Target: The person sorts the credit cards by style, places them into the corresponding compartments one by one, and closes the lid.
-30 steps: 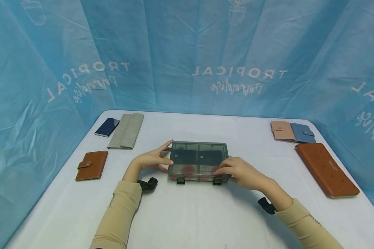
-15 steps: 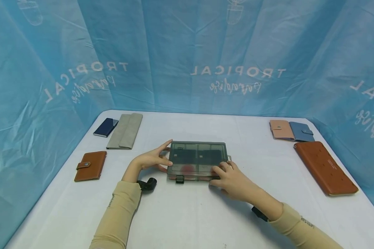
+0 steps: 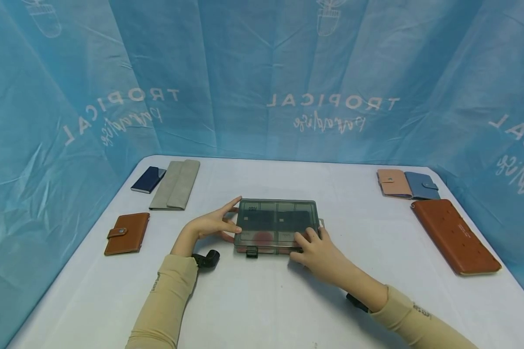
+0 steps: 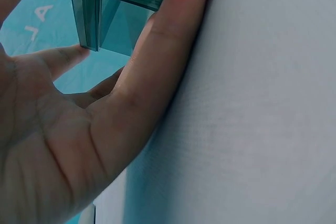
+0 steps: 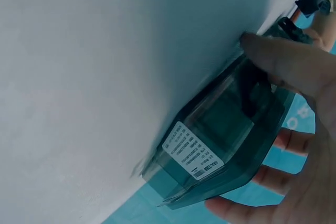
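Smoky box (image 3: 276, 225) apparently between both hands' fingers

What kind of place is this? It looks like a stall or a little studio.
Probably a makeshift recording booth, not a shop. A white table is walled in by a blue printed backdrop. Wallets lie neatly along its edges, and two hands hold a smoky plastic box at its centre.

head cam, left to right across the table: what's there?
Brown snap wallet → navy card case → long grey wallet → left hand → smoky plastic box → pink wallet → blue wallet → long brown wallet. The right hand overlaps the box's near right corner, so it is left out.
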Available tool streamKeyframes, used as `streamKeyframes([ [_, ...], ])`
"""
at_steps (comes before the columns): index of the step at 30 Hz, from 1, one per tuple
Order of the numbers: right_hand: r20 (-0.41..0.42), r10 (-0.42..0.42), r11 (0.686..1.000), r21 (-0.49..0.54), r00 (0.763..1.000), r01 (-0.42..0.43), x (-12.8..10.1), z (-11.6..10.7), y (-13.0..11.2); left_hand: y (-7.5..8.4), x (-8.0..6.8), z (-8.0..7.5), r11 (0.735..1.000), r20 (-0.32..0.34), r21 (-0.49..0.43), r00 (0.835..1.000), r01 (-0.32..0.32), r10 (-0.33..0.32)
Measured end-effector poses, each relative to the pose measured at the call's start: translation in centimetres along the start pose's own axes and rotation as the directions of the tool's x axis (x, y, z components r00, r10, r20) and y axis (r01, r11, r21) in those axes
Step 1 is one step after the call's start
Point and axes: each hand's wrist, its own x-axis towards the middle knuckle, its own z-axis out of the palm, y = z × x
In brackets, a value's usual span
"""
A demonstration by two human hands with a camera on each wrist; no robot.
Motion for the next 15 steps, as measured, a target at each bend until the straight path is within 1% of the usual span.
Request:
streamKeyframes([
  [5,-0.021,-0.005,0.998,0.063,1.000,0.006,-0.1,-0.1,0.4,0.0,0.1,0.0,1.000,0.003,-0.003,1.000,0.002,-0.002],
  [9,-0.052,0.029,0.989,0.149,0.998,-0.020,-0.3,-0.1,1.3,0.0,0.0,0.0,1.000,0.010,-0.006,1.000,-0.001,0.001],
  [11,-0.051,0.074,0.977,0.204,0.996,-0.062,-0.4,0.1,1.7,0.0,0.0,0.0,1.000,0.013,-0.008,1.000,-0.001,0.001],
  [12,-0.036,0.106,0.969,0.229,0.994,-0.095,-0.4,0.2,1.8,0.1,0.0,0.0,1.000,0.013,-0.008,1.000,0.000,0.000],
  [13,-0.014,0.138,0.959,0.252,0.990,-0.130,-0.5,0.2,1.9,0.1,0.0,0.0,1.000,0.012,-0.008,1.000,0.002,-0.002],
  [15,0.053,0.213,0.926,0.307,0.976,-0.219,-0.5,0.1,2.1,0.2,-0.1,0.0,1.000,0.010,-0.011,1.000,0.003,-0.003],
])
